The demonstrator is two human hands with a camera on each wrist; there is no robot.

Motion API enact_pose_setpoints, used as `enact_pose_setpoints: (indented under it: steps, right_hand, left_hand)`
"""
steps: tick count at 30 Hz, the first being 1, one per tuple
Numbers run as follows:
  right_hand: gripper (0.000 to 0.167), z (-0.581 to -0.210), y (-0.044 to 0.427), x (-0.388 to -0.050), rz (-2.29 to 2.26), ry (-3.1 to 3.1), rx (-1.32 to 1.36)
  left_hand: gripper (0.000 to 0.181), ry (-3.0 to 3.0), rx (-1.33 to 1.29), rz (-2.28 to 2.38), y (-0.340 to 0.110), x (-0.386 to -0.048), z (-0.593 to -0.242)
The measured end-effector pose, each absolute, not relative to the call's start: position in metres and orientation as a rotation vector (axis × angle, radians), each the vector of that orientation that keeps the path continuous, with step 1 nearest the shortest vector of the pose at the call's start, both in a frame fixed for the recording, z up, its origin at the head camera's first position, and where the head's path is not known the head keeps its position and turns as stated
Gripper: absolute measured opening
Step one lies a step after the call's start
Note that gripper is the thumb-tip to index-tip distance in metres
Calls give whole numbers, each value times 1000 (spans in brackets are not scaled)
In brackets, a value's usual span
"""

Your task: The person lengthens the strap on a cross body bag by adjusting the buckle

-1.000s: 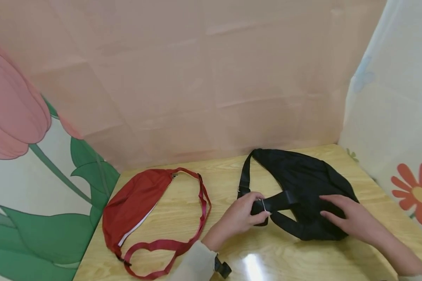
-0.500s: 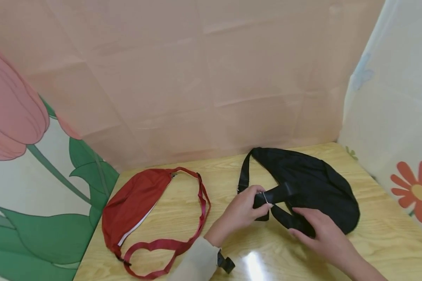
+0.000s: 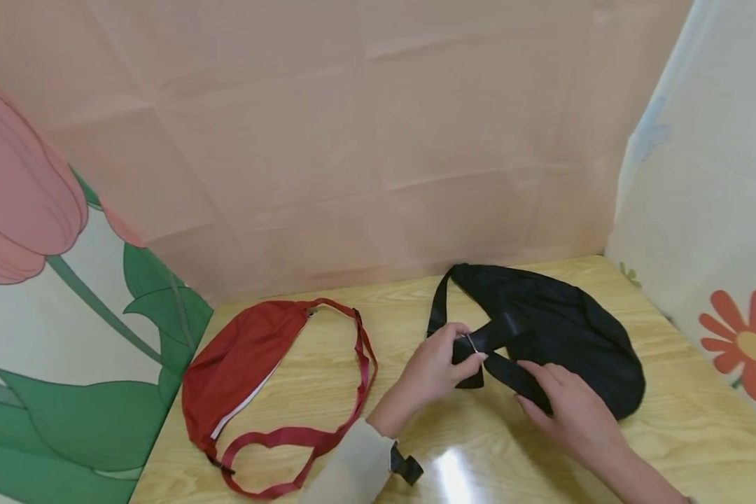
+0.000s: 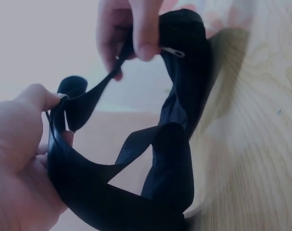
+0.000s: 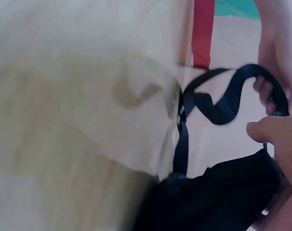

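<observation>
A black waist bag (image 3: 573, 336) lies at the right of the table, its strap looping to the left. My left hand (image 3: 433, 364) pinches the strap at a thin metal slider (image 3: 471, 343), thumb on the near side. At the bag's near end, my right hand (image 3: 573, 413) grips the lower strap section (image 3: 516, 378), which stretches between both hands. In the left wrist view, the strap loops (image 4: 78, 168) hang off the left fingers, and a zipper pull (image 4: 174, 51) shows below the right hand (image 4: 146, 29). The right wrist view shows the bag body (image 5: 218, 197) partly dark and blurred.
A red waist bag (image 3: 246, 371) with a white-edged zip lies on the left of the wooden table (image 3: 491, 462), its strap (image 3: 290, 437) curled toward the front. A black band end (image 3: 406, 467) hangs by the left sleeve. Printed cloth walls enclose the table.
My right hand has moved left from over the bag's body onto the lower strap section. My left hand keeps hold at the slider and has risen slightly with it.
</observation>
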State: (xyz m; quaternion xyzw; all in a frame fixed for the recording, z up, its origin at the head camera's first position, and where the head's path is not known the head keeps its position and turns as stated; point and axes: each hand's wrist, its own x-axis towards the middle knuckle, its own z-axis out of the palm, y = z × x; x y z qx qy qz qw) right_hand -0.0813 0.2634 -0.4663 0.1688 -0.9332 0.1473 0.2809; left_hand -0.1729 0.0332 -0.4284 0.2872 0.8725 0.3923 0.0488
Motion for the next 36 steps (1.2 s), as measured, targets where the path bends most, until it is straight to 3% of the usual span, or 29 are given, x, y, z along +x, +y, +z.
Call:
enact_pose_setpoints:
  steps: [6,18,26,36]
  right_hand:
    - [68,-453,278,-89,339,-2347,570]
    - [65,-430,307,-112,380,-2342,809]
    - [49,-424,320,-122,459,-2358,918]
    - [64,-418,329,-131,537,-2388,974]
  left_hand:
    - [50,2650,821,1259,33,-173,-425]
    - [51,2628,824,1269,30,-175,-421]
    - [52,2595,807,1280,27,-174,-420]
    - [52,2569,846,1282,25,-173,-423]
